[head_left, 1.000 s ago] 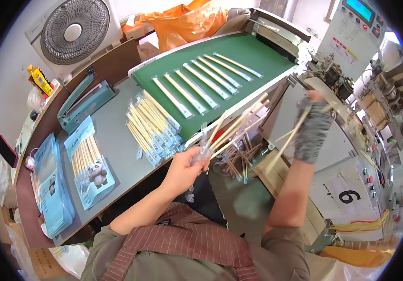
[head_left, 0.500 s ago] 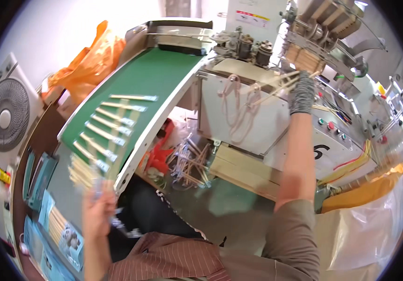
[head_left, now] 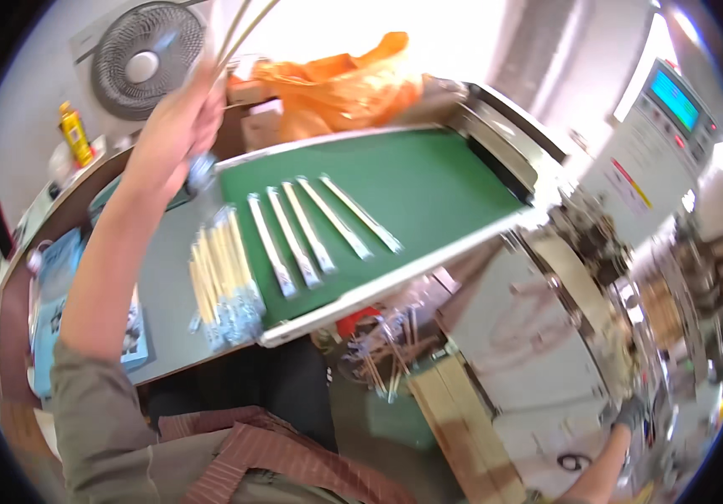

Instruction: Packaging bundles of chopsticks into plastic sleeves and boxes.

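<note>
My left hand (head_left: 183, 134) is raised at the left, closed round wrapped chopsticks (head_left: 242, 35). Their pale ends stick up above the fist, and a bluish plastic end (head_left: 201, 170) shows below it. Several wrapped chopstick packets (head_left: 302, 227) lie in a slanted row on the green conveyor belt (head_left: 445, 185). Beside the belt a pile of similar packets (head_left: 225, 281) rests on the grey table (head_left: 164, 252). My right hand (head_left: 630, 413), in a grey glove, is far to the lower right by the machine (head_left: 512, 336). Blur hides its fingers.
An orange bag (head_left: 344, 88) stands behind the belt, with a fan (head_left: 144, 63) to its left. Blue printed bags (head_left: 55, 311) lie on the table's left. Loose chopsticks (head_left: 386, 353) are heaped below the belt, near a cardboard piece (head_left: 466, 420). A control screen (head_left: 674, 99) stands upper right.
The view has swung left. My left hand has risen from beside the packet pile with chopsticks in it. My right hand, earlier at the sticks by the machine's upper part, now appears lower right.
</note>
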The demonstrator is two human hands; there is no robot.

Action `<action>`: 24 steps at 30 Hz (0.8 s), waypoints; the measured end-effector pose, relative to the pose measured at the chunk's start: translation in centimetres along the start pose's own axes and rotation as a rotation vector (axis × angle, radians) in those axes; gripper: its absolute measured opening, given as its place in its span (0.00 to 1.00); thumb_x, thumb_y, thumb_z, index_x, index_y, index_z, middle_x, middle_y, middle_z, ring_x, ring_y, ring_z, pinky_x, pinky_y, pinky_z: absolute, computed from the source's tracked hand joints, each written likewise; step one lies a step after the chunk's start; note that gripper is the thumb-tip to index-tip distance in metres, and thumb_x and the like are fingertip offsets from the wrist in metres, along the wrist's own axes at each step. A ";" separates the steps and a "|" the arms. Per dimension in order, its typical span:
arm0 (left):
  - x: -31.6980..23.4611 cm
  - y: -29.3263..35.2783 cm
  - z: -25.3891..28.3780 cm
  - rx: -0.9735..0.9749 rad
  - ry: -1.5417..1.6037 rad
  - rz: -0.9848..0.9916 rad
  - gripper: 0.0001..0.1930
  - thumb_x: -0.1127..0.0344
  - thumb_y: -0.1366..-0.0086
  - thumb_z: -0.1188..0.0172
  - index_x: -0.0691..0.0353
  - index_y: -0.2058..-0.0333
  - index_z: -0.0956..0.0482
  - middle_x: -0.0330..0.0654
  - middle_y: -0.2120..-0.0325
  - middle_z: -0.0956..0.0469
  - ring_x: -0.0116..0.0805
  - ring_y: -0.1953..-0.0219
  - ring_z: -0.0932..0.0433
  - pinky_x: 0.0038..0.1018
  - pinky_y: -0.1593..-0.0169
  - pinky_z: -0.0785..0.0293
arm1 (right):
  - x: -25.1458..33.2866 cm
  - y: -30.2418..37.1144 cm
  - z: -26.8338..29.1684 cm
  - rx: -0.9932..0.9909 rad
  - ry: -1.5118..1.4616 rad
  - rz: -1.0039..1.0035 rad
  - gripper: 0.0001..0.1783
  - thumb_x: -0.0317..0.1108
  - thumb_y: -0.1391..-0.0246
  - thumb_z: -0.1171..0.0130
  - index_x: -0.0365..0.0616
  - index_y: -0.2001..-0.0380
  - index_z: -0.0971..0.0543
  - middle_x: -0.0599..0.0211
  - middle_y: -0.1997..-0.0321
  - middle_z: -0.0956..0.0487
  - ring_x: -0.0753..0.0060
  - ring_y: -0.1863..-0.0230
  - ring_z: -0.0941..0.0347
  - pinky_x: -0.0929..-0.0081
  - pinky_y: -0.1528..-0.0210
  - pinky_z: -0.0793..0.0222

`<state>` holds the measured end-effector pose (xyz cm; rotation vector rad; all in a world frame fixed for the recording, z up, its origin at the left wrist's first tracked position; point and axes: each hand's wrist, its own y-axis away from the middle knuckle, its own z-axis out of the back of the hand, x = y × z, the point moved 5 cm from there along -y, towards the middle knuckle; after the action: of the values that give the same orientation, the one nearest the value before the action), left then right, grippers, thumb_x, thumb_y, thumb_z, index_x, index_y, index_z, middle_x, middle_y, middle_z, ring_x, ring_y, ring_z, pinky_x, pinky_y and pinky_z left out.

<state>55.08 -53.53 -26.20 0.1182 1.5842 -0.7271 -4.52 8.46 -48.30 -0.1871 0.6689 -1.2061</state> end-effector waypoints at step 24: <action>11.4 -2.3 4.9 -0.210 -0.899 -0.545 0.33 0.52 0.47 0.41 0.66 0.48 0.38 0.55 0.47 0.40 0.51 0.43 0.44 0.38 0.42 0.46 | 51.7 10.5 35.6 0.075 -1.350 0.945 0.29 0.34 0.48 0.46 0.40 0.43 0.38 0.54 0.42 0.37 0.59 0.40 0.41 0.67 0.39 0.48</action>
<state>56.26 -61.70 -35.70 -0.7297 0.7970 -0.8533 34.12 -41.99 -44.45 -0.4839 -0.4777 -0.0260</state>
